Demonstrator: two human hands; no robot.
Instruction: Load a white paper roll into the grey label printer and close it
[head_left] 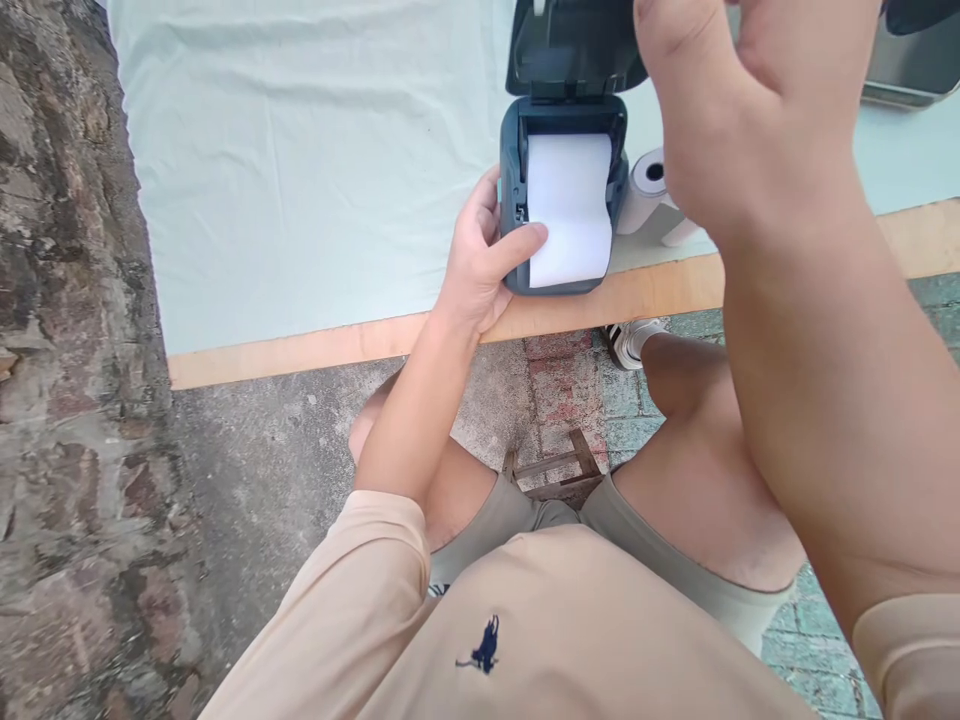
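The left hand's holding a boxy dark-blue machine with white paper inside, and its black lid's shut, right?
No, the head view shows the black plastic lid open. The left hand does hold the boxy dark-blue machine with white paper inside.

The top edge crops the open lid (574,48) at 12 o'clock and the right hand (750,85) at 1 o'clock, which partly hides the white rolls (640,205). A grey object (911,70) at 2 o'clock is cropped beyond recognition.
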